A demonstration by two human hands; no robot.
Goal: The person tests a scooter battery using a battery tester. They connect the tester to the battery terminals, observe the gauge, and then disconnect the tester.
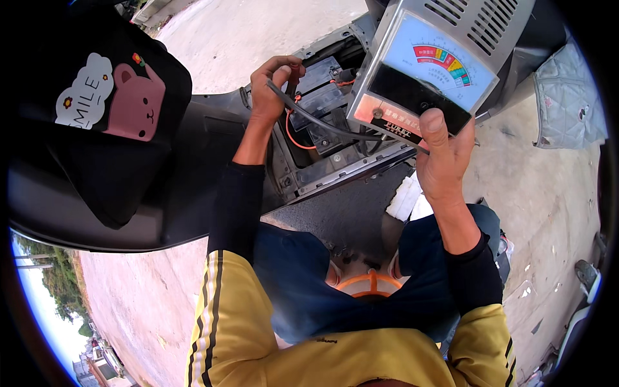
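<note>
My right hand [445,155] grips the lower edge of a silver battery tester [500,80], thumb on its front. The tester has a dial with red, yellow and green bands and is tilted. A thick black cable [322,121] arcs from near the tester's base to my left hand [267,90]. Its fingers are closed around a dark reddish-brown clamp handle [294,76], whose tip I cannot make out. Black batteries [322,100] sit below in an open vehicle compartment. A thin orange wire [289,132] loops over them, close to my left hand.
A black cover with a pink bear [138,103] hangs over the vehicle at left. The compartment's metal rail [348,171] runs beneath the tester. A grey quilted cover [564,97] is at right. Between my feet is an orange curved frame [371,282]; white blocks [406,197] lie nearby.
</note>
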